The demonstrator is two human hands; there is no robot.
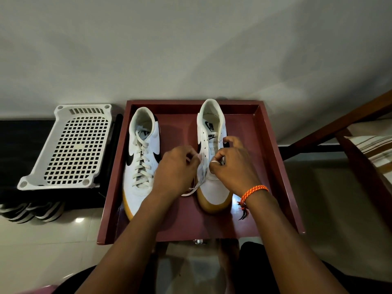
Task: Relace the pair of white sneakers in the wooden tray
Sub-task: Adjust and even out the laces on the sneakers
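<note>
A: Where do the shoes sit?

B: Both stand in the wooden tray (273, 145), side by side, soles down. The left sneaker (141, 164) is near the tray's left wall, the right sneaker (212, 128) near the middle-right, a gap of bare tray between them.

A: Orientation?

B: Long axes run roughly parallel, near to far. Gum-coloured toes point toward the person, heel openings toward the wall. The left sneaker's toe cants slightly leftward.

A: Lacing?

B: Left sneaker laced through its eyelets. On the right sneaker the upper eyelets are bare and the tongue label shows; a white lace (196, 183) trails off its left side onto the tray floor.

A: Hands?

B: Left hand (177, 168) has its fingers curled, tips pinching the lace beside the right sneaker's left eyelet row. Right hand (233, 164) is over the shoe's midsection, fingers bent in; thumb and forefinger seem to nip a bit of lace at the tongue, thumb tip pale. An orange braided band (253, 193) circles that wrist.

A: Surroundings?

B: White perforated plastic rack (74, 145) left of the tray, on a dark surface. Wooden furniture frame (339, 124) at right.
</note>
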